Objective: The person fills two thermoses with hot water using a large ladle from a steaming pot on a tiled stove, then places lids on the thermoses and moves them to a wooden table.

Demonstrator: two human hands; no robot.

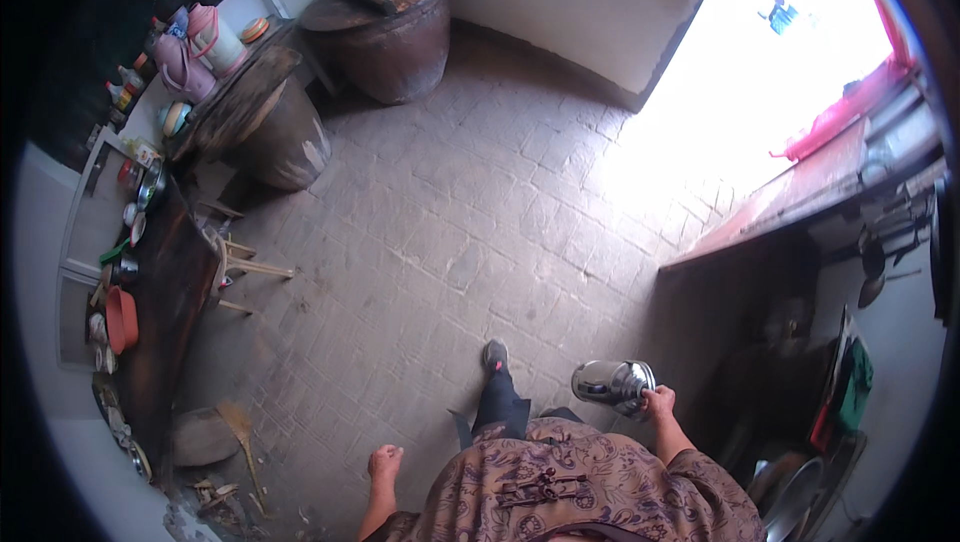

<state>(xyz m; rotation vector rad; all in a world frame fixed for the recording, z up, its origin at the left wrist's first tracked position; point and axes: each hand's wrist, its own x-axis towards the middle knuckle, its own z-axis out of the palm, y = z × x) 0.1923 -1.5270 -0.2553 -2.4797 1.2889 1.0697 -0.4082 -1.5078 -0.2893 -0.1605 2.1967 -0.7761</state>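
My right hand [659, 401] is closed around the handle of a shiny metal jug or vacuum flask [609, 383], which hangs at my right side above the brick floor. Its body lies tilted across the view, with the lighter end by my hand. To the left of my body, my left hand [385, 461] hangs in the air with its fingers curled in, and nothing shows in it. One foot in a dark shoe [495, 353] is stepped forward on the floor [450, 242].
Along the left stand a dark wooden table [169, 272] with dishes, a stool [259, 266] and a broom [240, 426]. Large lidded vats [405, 54] stand beyond, near pink and purple thermos flasks [182, 66]. A bright doorway [697, 92] opens ahead right, beside an open wooden door [787, 189].
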